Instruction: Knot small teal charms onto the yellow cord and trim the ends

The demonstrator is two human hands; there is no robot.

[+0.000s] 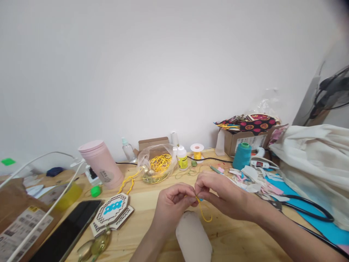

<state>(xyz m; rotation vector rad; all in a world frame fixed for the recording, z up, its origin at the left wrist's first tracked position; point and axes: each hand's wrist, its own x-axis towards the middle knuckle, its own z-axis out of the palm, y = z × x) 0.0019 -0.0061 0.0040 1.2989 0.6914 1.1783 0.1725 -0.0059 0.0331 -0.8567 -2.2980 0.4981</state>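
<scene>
Both hands meet above the wooden table, fingertips pinched close together. My left hand [174, 203] and my right hand [218, 193] are closed on a yellow cord [201, 211], whose loose end curls down below the fingers. A small blue bit shows beside the right fingertips; what it is I cannot make out. Under the hands lies a pale, rounded, cloth-like piece [193, 236], reaching the bottom edge of the view. The exact spot where the cord is gripped is mostly hidden by the fingers.
At left are a pink tumbler [100, 163], a black phone [68, 231] and octagonal ornaments [113, 209]. Behind the hands stand a bag of yellow cord [160, 163], a glue bottle [181, 158] and a cord spool [197, 152]. Black-handled scissors [305, 207] and teal thread [242, 156] lie right.
</scene>
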